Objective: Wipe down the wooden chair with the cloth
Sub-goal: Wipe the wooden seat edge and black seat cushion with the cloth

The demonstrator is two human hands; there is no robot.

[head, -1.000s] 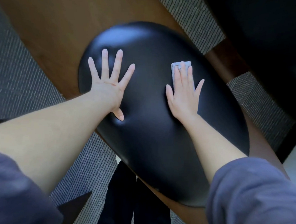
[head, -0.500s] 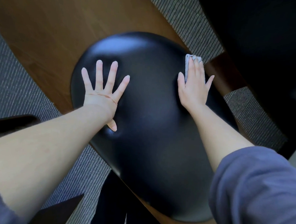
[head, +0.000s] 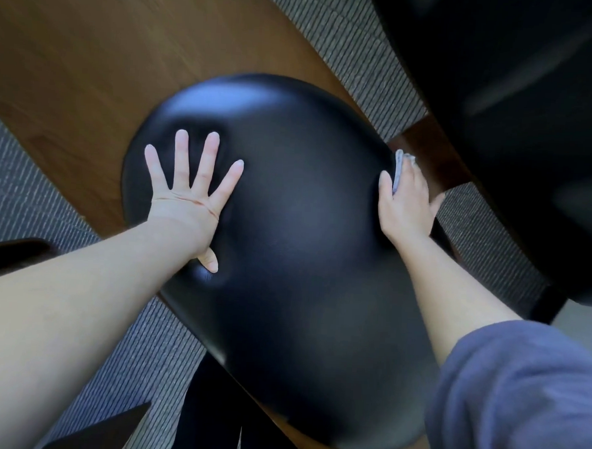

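My left hand (head: 186,198) lies flat on the black chair (head: 296,258), fingers spread wide. My right hand (head: 407,202) presses the cloth (head: 398,171) under close-together fingers, on the chair's edge.

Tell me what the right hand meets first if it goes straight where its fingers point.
Probably the dark wooden bar just past the edge of the seat, where the right hand presses the cloth. Depth is unclear, so it might pass above it.

Single head-worn view, steeply downward and close over the chair seat (head: 304,242)
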